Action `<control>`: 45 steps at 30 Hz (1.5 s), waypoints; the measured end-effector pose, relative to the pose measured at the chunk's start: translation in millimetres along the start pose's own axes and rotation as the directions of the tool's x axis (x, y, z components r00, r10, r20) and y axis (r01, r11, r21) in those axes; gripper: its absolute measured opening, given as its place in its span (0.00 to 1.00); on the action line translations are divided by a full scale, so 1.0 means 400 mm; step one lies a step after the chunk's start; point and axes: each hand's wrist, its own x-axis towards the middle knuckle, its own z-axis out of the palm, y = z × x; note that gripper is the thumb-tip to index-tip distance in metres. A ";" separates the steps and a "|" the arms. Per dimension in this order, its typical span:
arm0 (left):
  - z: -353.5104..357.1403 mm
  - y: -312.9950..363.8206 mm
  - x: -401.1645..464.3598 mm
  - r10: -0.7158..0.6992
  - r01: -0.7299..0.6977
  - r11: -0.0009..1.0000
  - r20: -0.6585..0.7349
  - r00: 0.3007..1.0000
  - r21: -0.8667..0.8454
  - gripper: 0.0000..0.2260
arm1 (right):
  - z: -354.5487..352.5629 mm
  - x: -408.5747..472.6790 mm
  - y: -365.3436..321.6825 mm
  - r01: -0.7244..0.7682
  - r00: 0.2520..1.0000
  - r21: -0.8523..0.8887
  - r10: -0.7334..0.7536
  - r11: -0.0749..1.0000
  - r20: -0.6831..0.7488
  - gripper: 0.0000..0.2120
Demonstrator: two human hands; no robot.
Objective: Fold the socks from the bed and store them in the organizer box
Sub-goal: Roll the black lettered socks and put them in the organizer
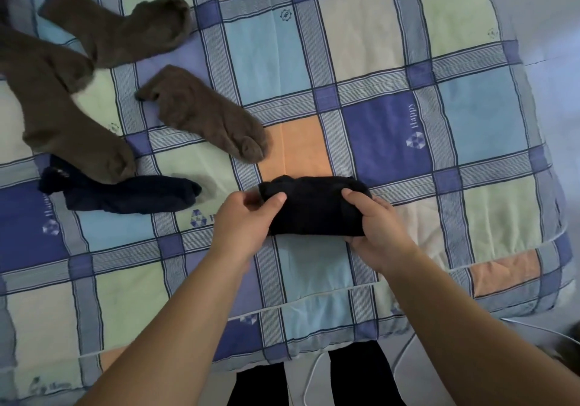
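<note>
Dark sock (314,209) pinched by L hand (243,220) & R hand (381,233), half folded; 4 socks left unfolded far left, box not seen

Both forearms are bare from the fingers (353,193) back to the frame's lower edge, with no sleeves, watch, rings or bands showing. Short, unpainted nails. Well behind the fingers, black trousers (361,374) cover the legs.

One head-worn wide-angle view looks steeply down and forward over the bed (376,60), close above it, the bed's near edge low in the picture.
</note>
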 end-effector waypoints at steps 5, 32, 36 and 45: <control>0.026 0.007 0.015 0.004 -0.003 0.997 -0.014 1.000 0.077 0.12 | -0.002 0.003 0.008 0.026 1.000 -0.051 -0.026 0.998 0.002 0.07; 0.190 0.040 -0.174 0.742 -0.745 0.350 0.316 0.591 0.568 0.19 | 0.008 -0.035 -0.025 -0.110 0.989 0.095 0.099 0.989 0.108 0.34; 0.195 -0.017 -0.177 0.591 -0.734 0.128 0.543 0.596 0.667 0.30 | 0.013 -0.028 -0.032 -0.076 0.997 -0.015 0.076 0.997 0.019 0.25; 0.187 -0.065 -0.190 0.554 -0.712 0.057 0.571 0.606 0.700 0.34 | 0.045 -0.015 -0.019 -0.032 0.984 -0.105 0.013 0.994 -0.179 0.12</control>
